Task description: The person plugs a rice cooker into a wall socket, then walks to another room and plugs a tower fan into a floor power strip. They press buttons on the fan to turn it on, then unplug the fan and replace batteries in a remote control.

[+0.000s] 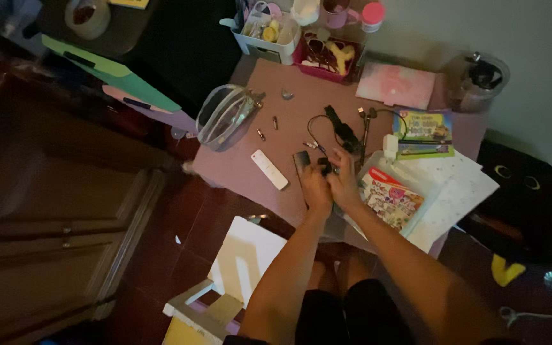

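Observation:
Both my hands meet over the near edge of a small purple table (301, 108). My left hand (315, 186) and my right hand (344, 182) close together around a small black object (324, 167); what it is cannot be made out. A dark flat rectangular piece (301, 160) lies on the table just left of my left hand. A white remote-shaped bar (269, 169) lies further left. Two small batteries (268, 128) rest beyond it. A black cable with a dark device (341, 131) lies just past my hands.
A clear pouch (225, 115) sits at the table's left corner. Colourful booklets (394, 198) and white papers (461, 188) lie at the right. A white caddy (264, 32), a pink basket (327, 57) and a jar (477, 83) line the far side. A white chair (237, 268) stands below left.

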